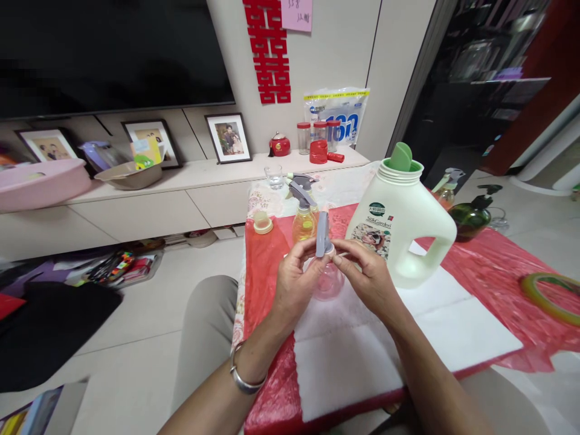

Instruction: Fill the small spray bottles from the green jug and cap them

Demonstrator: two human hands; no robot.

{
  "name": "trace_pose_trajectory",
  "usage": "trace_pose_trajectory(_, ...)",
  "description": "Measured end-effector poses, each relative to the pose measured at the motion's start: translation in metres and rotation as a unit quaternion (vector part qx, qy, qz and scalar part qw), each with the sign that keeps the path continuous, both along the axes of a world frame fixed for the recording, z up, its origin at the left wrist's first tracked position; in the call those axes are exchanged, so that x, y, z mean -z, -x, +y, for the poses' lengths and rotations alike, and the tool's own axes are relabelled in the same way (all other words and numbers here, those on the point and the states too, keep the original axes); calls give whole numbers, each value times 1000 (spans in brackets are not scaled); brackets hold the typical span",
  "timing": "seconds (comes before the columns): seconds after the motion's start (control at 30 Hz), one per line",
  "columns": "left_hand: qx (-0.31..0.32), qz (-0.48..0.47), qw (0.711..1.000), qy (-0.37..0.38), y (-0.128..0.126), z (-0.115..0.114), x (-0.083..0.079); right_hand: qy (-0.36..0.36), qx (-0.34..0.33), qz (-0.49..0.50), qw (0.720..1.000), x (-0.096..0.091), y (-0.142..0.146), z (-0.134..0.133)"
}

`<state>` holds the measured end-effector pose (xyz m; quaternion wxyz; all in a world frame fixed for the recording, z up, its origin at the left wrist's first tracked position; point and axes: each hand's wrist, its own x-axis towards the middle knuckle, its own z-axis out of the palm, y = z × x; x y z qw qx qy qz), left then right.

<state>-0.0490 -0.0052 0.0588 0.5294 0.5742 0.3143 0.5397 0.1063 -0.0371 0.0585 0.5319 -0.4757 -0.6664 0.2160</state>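
Note:
A small clear pink bottle [327, 285] stands upright on white paper towels [357, 368]. At its neck is a grey trigger sprayer head [322, 234]. My left hand [294, 275] is closed around the sprayer head's left side. The fingers of my right hand [368, 275] pinch its collar from the right; the fingers partly hide the join with the bottle. Just behind stands a spray bottle with yellow liquid [304, 223]. To the right is a large pale green detergent jug [410, 211], uncapped, with a green spout showing.
A pale cap [262, 222] lies on red plastic sheeting [267, 284] at the left. Farther back is a glass cup [273, 177]. At the right are a dark green pump bottle [471, 220] and a roll of tape [550, 296].

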Motion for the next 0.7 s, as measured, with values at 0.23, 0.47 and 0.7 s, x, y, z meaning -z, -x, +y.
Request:
trace_pose_trajectory(0.23,17,7,1000,-26,2,2,0,-5,-5,14,1000,0,0,0)
trace_pose_trajectory(0.47,15,28,998,-61,1,1,-10,-9,-1,27,1000,-4,-1,-2)
trace_pose_trajectory(0.7,9,94,987,-128,4,9,-17,-22,18,48,998,-5,0,-3)
